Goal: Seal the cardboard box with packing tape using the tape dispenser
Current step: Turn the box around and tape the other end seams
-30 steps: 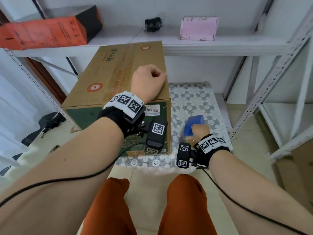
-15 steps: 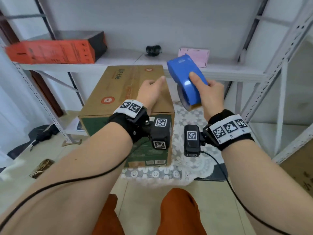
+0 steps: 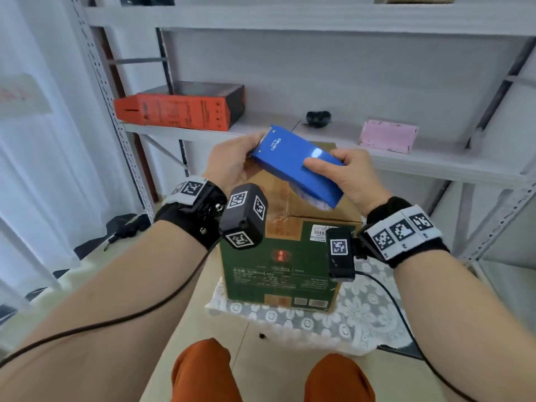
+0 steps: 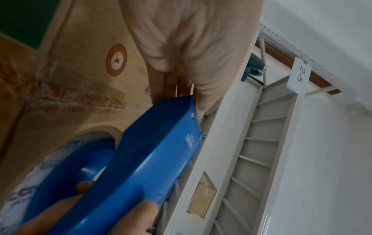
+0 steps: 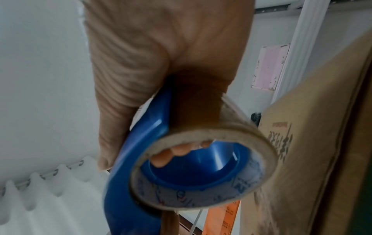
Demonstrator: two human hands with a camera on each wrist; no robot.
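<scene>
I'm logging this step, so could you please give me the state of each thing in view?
Dispenser: held in the air above the box, roll loaded.
Box: flaps closed, on the lace mat.
Right hand: grips the dispenser.
Left hand: holds the dispenser's front end.

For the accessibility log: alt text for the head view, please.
Both hands hold a blue tape dispenser above a closed cardboard box: the right hand grips its near end, the left hand its far tip. Behind, a white shelf holds an orange box.
</scene>
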